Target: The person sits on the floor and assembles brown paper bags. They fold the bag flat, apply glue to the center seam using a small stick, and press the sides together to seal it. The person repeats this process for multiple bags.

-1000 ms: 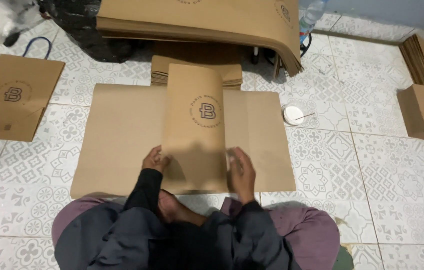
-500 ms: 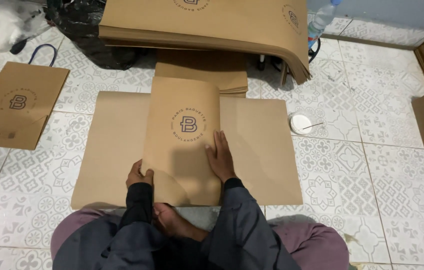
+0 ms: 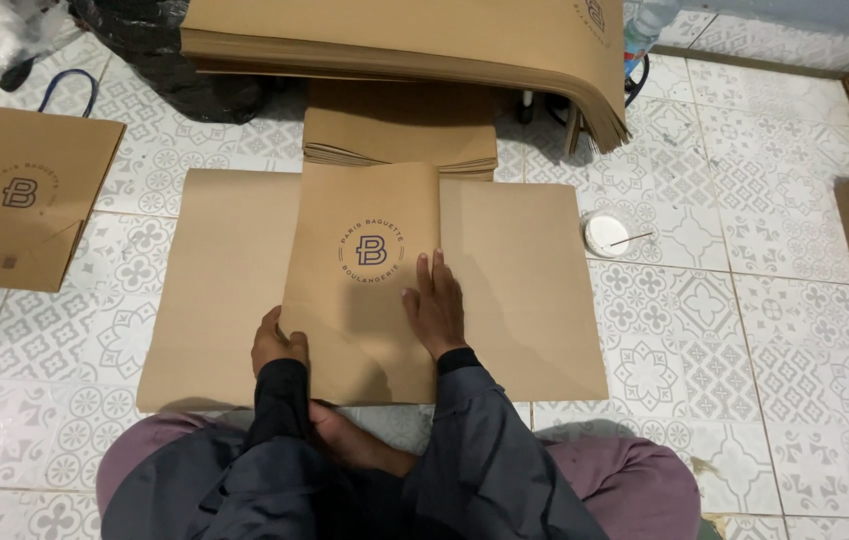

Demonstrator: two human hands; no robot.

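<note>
1. A large brown paper sheet (image 3: 534,290) lies flat on the patterned tile floor (image 3: 774,330), spreading sideways past both hands.
2. Its folded centre panel (image 3: 364,270) runs lengthwise away from the seated person.
3. Right hand (image 3: 436,312) presses flat on it, fingers spread.
4. Left hand (image 3: 276,342) pinches the panel's near-left edge.

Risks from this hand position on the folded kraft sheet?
1. The right hand presses flat near the folded panel's right edge while the left hand only pinches the lower left corner; the panel looks slightly tilted, so the crease may set crooked.
2. The small white dish with a stick sits just off the flat kraft sheet; a sweeping arm could perhaps knock it.
</note>
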